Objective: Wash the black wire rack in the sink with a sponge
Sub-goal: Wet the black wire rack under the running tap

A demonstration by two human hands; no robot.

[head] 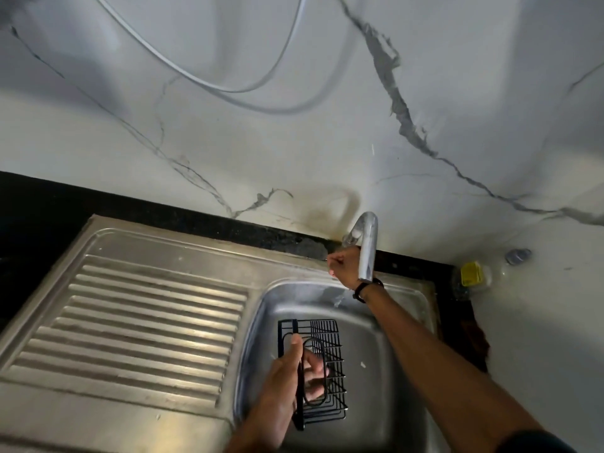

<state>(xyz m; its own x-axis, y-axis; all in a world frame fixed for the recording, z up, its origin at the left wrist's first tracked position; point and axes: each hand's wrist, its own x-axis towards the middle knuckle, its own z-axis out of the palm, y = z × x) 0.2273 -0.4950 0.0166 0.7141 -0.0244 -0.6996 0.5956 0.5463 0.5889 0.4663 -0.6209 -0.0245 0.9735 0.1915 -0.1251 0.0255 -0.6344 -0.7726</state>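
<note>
The black wire rack (327,341) is held over the steel sink basin (392,371). My left hand (287,374) grips its left edge, thumb on top and fingers showing through the wires. My right hand (343,266) is up at the base of the chrome tap (367,246), fingers curled, seemingly on the tap's handle, which is mostly hidden. Water runs down the basin's back wall beneath the spout. No sponge is in view.
A ribbed steel drainboard (140,325) lies left of the basin. A black counter strip runs behind the sink under a white marble wall. A yellow-labelled clear container (472,274) stands at the back right corner. A grey hose hangs on the wall.
</note>
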